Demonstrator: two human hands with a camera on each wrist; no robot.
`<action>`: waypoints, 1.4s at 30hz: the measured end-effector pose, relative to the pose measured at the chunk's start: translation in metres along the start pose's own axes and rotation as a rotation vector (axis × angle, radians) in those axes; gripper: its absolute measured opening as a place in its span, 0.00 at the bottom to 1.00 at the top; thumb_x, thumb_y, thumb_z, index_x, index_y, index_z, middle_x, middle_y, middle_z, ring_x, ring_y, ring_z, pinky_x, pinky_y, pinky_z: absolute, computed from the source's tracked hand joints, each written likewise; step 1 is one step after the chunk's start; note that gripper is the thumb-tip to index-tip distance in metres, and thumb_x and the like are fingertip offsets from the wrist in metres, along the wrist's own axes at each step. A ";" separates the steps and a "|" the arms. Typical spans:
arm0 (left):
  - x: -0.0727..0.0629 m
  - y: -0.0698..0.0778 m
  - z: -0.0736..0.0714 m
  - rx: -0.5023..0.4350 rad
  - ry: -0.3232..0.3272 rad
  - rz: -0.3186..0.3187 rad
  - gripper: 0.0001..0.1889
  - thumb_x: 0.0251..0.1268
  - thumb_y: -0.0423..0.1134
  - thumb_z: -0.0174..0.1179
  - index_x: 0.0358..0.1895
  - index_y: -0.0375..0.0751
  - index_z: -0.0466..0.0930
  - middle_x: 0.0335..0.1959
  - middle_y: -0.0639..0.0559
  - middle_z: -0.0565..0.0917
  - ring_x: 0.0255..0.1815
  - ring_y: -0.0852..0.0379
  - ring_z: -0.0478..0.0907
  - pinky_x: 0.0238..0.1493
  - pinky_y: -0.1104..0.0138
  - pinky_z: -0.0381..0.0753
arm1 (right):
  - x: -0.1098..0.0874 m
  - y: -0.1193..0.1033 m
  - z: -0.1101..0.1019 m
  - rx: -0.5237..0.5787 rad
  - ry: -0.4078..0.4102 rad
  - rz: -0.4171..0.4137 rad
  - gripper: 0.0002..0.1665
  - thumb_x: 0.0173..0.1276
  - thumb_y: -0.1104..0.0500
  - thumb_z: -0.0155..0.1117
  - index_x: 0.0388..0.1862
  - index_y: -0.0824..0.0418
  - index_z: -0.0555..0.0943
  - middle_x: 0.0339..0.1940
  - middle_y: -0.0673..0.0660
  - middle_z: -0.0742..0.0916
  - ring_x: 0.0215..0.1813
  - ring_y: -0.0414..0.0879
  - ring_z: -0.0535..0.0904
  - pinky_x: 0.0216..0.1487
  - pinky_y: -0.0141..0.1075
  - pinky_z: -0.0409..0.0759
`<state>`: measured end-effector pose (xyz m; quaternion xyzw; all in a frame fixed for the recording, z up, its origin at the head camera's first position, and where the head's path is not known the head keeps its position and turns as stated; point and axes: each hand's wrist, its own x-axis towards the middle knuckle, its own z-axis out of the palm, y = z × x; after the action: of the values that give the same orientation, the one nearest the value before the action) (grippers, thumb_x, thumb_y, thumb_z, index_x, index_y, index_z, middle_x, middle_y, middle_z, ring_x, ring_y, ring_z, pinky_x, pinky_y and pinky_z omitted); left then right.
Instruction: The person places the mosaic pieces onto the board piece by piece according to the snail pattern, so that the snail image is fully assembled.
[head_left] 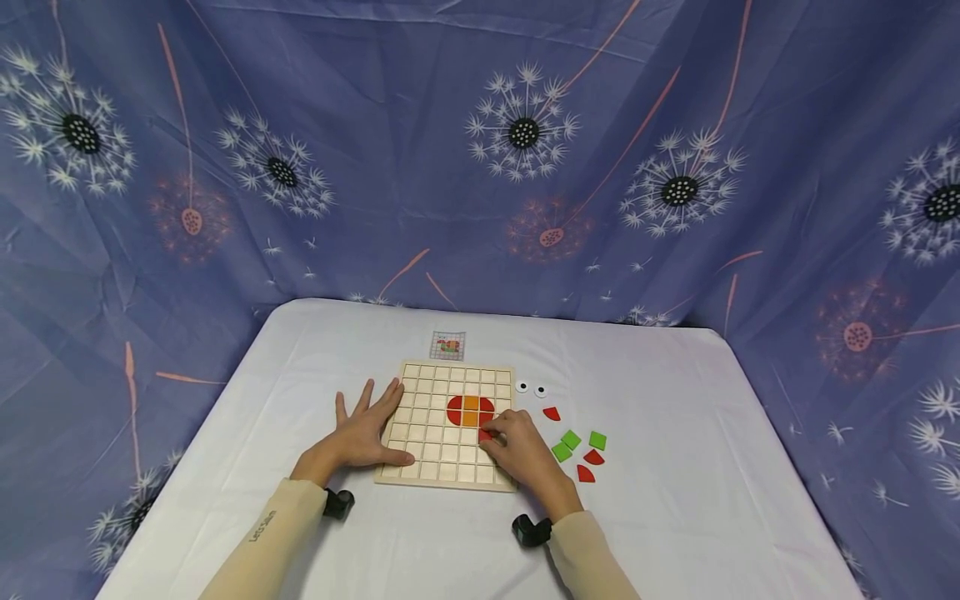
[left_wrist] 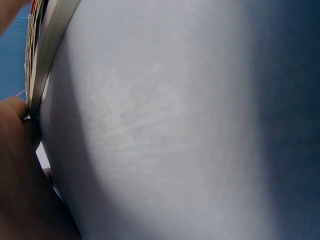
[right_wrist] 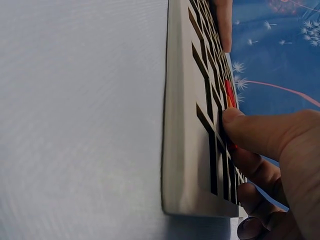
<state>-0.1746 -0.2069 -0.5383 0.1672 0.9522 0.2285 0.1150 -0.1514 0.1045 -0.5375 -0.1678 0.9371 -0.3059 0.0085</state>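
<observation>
A square wooden grid board (head_left: 427, 452) lies on the table. On its right half, two orange squares (head_left: 470, 411) sit between red quarter-round pieces (head_left: 454, 411), forming an oval. My left hand (head_left: 365, 435), fingers spread, rests along the board's left edge with the thumb on its near left corner area. With thumb and fingertips, my right hand (head_left: 521, 450) pinches a red quarter-round piece (head_left: 485, 434) at the grid just below the oval's right end. In the right wrist view the thumb (right_wrist: 260, 131) presses close over the cells, and the fingers partly hide the red piece.
Right of the board lie two round eye pieces (head_left: 541, 391), three green squares (head_left: 597, 440) and three loose red quarter-rounds (head_left: 552, 413). A small pattern card (head_left: 447, 346) is behind the board. A patterned blue curtain (head_left: 420, 167) hangs around the white-covered table (head_left: 660, 400).
</observation>
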 end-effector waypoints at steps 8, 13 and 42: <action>0.001 0.000 0.001 0.011 -0.018 -0.008 0.70 0.43 0.74 0.72 0.85 0.46 0.43 0.87 0.47 0.45 0.85 0.30 0.31 0.69 0.25 0.17 | -0.003 0.000 -0.001 -0.011 -0.017 0.007 0.18 0.66 0.55 0.76 0.53 0.59 0.89 0.48 0.54 0.87 0.51 0.47 0.75 0.53 0.43 0.80; 0.001 -0.001 0.003 0.008 -0.014 -0.008 0.70 0.43 0.74 0.72 0.85 0.46 0.43 0.87 0.47 0.45 0.85 0.30 0.31 0.69 0.25 0.16 | -0.006 0.001 -0.004 -0.011 -0.027 -0.002 0.24 0.65 0.54 0.76 0.59 0.57 0.86 0.48 0.51 0.87 0.51 0.46 0.75 0.51 0.42 0.79; 0.003 -0.003 0.001 0.011 -0.018 -0.003 0.71 0.42 0.75 0.72 0.85 0.44 0.43 0.87 0.45 0.45 0.85 0.28 0.32 0.68 0.24 0.17 | -0.061 0.082 -0.061 -0.197 0.039 -0.070 0.27 0.60 0.58 0.75 0.61 0.53 0.85 0.55 0.51 0.87 0.64 0.56 0.74 0.64 0.56 0.72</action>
<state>-0.1782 -0.2079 -0.5409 0.1686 0.9525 0.2217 0.1230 -0.1268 0.2209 -0.5405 -0.1946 0.9562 -0.2156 -0.0370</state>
